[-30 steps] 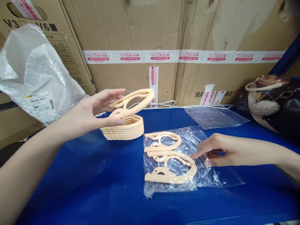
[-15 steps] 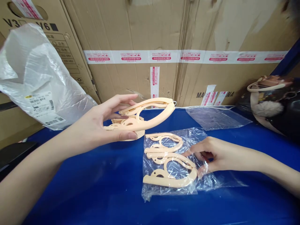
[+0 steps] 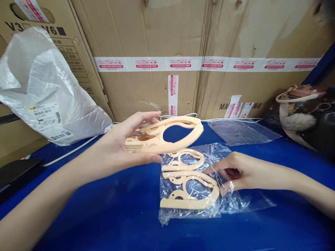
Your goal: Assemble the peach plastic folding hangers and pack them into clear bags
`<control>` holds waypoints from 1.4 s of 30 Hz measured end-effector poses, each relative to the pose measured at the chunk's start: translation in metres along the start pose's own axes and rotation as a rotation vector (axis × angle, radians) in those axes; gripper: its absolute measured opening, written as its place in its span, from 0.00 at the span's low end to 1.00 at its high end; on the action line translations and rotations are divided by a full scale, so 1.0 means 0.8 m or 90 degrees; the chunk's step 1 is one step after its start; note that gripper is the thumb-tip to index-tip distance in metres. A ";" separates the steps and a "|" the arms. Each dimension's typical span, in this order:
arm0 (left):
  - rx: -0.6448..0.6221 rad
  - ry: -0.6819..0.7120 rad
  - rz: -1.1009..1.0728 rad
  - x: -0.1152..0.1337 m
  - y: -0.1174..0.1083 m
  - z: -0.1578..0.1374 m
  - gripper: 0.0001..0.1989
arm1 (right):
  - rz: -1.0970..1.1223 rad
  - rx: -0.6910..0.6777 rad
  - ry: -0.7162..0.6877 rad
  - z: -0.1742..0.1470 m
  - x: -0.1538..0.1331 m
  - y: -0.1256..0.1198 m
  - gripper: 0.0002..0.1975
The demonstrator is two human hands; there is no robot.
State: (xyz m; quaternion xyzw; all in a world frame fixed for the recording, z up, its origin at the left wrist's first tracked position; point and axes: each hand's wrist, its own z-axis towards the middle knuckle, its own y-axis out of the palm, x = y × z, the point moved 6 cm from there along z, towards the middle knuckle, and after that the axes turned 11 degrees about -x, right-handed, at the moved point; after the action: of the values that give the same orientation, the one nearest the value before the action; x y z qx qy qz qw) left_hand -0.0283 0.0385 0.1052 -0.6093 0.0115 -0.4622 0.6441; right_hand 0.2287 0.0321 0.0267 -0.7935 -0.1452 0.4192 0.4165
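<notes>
My left hand (image 3: 133, 146) is closed around a stack of cream folding hangers (image 3: 183, 141), thumb in front and fingers behind. The stack is held above the table, its curved end pointing right. Below and right of it lies a clear plastic bag (image 3: 227, 202) on the blue table. Folded cream hangers (image 3: 188, 204) lie inside this bag, one group behind the other. My right hand (image 3: 235, 172) pinches the bag's right part, with index finger and thumb near the hangers' curved ends.
Large taped cardboard boxes (image 3: 146, 38) stand along the back. A white mailing bag (image 3: 52, 87) leans at the left, above a black object (image 3: 18, 174). Another clear bag (image 3: 240, 132) lies at the back. A dark bag with a pompom (image 3: 300, 120) sits right; a white cable (image 3: 73, 151) runs behind.
My left hand has moved right and slightly down with the hangers. The pile seen on the table behind it is now lifted in the hand. My right hand has barely moved.
</notes>
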 end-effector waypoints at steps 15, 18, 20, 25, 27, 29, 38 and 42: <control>0.000 0.103 0.150 0.044 0.105 -0.012 0.35 | -0.327 0.352 -0.128 -0.027 -0.065 -0.008 0.42; 0.000 0.120 0.146 0.049 0.110 -0.014 0.36 | -0.346 0.331 -0.146 -0.021 -0.069 0.003 0.37; 0.003 0.121 0.135 0.051 0.112 -0.015 0.37 | -0.335 0.330 -0.166 -0.020 -0.069 0.003 0.34; 0.019 0.050 0.018 0.040 0.112 -0.017 0.51 | -0.263 0.387 -0.191 -0.027 -0.066 -0.004 0.35; 0.016 -0.006 -0.073 0.029 0.114 -0.016 0.50 | -0.241 0.400 -0.194 -0.029 -0.067 -0.004 0.32; 0.002 -0.053 -0.146 0.021 0.117 -0.015 0.43 | -0.224 0.387 -0.195 -0.028 -0.067 -0.001 0.27; -0.139 0.009 -0.049 0.035 0.119 -0.004 0.33 | -0.252 0.213 -0.120 -0.008 -0.062 0.010 0.23; -0.170 0.034 0.049 0.035 0.125 -0.003 0.41 | -0.246 0.193 -0.105 -0.005 -0.057 0.010 0.22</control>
State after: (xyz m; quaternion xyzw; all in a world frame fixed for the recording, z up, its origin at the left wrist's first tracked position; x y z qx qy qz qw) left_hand 0.0447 0.0025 0.0406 -0.6762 0.1133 -0.4477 0.5740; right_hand 0.2033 -0.0014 0.0461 -0.6426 -0.2629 0.4119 0.5901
